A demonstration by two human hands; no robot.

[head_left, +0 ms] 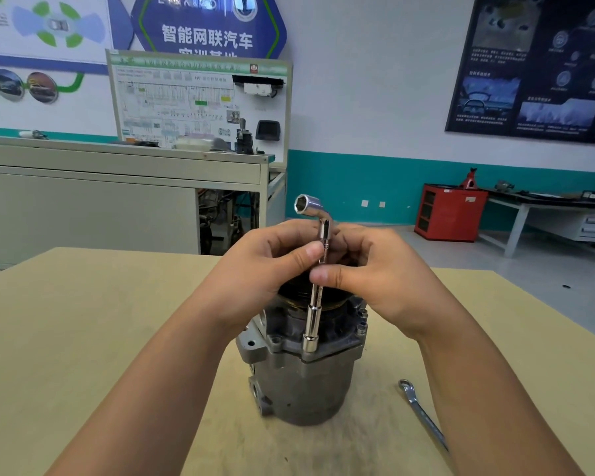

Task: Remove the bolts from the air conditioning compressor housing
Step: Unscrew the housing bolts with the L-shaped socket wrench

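Two hands grip one L-wrench (pixel 318 266) over the compressor (pixel 303 372): left hand (pixel 255 269) pinches the shaft w/ thumb up high, right hand (pixel 375 273) pinches it just below. Wrench stands near upright, lower socket seated on the housing flange at front, spare socket end pointing up-left. Compressor sits upright mid-table (pixel 83 338), a tan, scuffed top. Spanner (pixel 423 413) lies on table to the right, partly under right forearm. Room: grey bench (pixel 117 187) behind left w/ wiring board (pixel 200 104), teal wall band, red cabinet (pixel 450 214) far right, dark poster (pixel 536 67) above.
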